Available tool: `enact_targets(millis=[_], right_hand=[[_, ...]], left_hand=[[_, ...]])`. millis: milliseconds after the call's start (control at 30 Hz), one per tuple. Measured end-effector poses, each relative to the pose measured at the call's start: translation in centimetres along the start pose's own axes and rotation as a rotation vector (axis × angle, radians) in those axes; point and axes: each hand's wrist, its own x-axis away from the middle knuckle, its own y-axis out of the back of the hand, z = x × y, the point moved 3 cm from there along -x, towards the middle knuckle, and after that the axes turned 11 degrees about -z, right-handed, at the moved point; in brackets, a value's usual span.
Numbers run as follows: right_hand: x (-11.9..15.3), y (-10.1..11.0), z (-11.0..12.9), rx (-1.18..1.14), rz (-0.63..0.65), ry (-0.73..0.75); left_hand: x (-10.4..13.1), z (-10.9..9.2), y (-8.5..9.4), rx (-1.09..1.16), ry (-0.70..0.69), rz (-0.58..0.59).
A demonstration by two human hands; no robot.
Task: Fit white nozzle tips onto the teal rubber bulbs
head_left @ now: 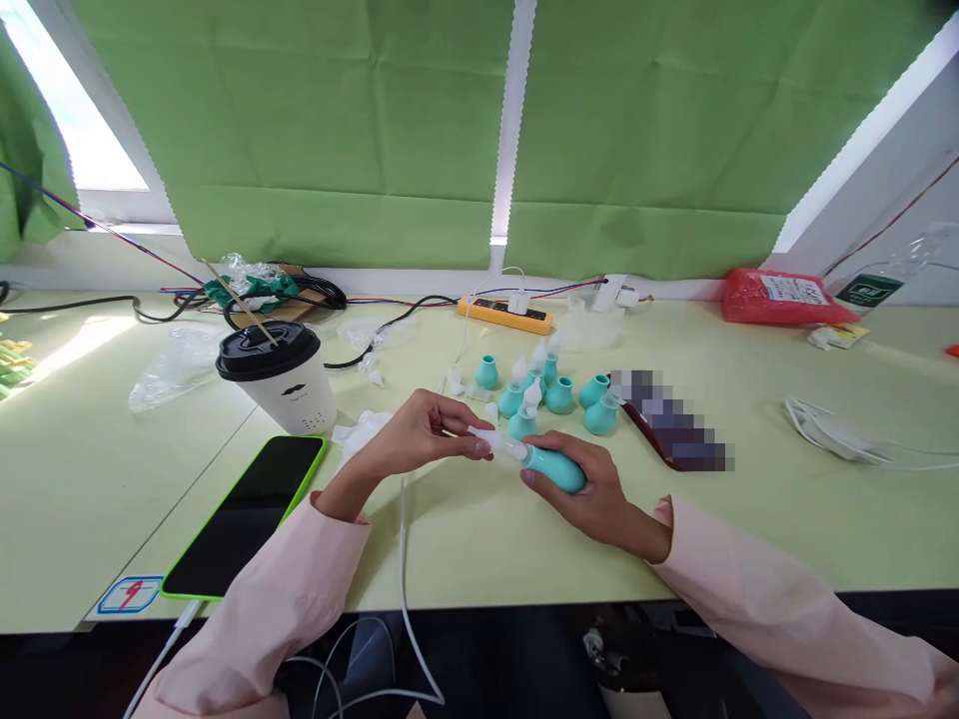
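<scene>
My right hand is wrapped round a teal bulb that lies on its side, its neck pointing left. A translucent white nozzle extends from that neck. At the nozzle's far left end, the fingers of my left hand pinch its tip. Just beyond my hands, several teal bulbs stand on the table, some with clear pointed tips in their necks. Small white pieces lie beside them.
A lidded paper cup and a green-edged phone are at the left. A dark red object and a white cable bundle lie right. A yellow power strip and red package sit behind.
</scene>
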Motion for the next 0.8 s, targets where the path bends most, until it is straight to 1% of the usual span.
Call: enact_targets(millis=[133,233,367,433,500,567,800], right_hand=[[0.38,-0.2,-0.08,0.059,-0.043,0.184],[0.44,-0.24,-0.12,0.078,-0.107,0.307],[0.26,-0.07,-0.02,0.066,-0.188,0.384],[0.22,-0.08,0.04,0.064,-0.183,0.389],[0.26,-0.17,0.04,0.061,-0.158,0.38],[0.29,-0.3,-0.06,0.052,-0.124,0.341],[0.02,-0.24,0.11,-0.029,-0.051,0.197]], left_hand=[[-0.15,0.31,-0.18,0.077,0.055,0.043],[-0.3,0.58,-0.46,0.149,0.085,0.02],[-0.41,0.78,-0.77,0.196,0.093,-0.016],[-0.4,0.83,-0.84,0.204,0.103,0.004],[-0.36,0.87,-0.87,0.196,0.113,0.05],[-0.31,0.92,-0.8,0.179,0.112,0.083],[-0.16,1.07,-0.58,0.136,0.098,0.124]])
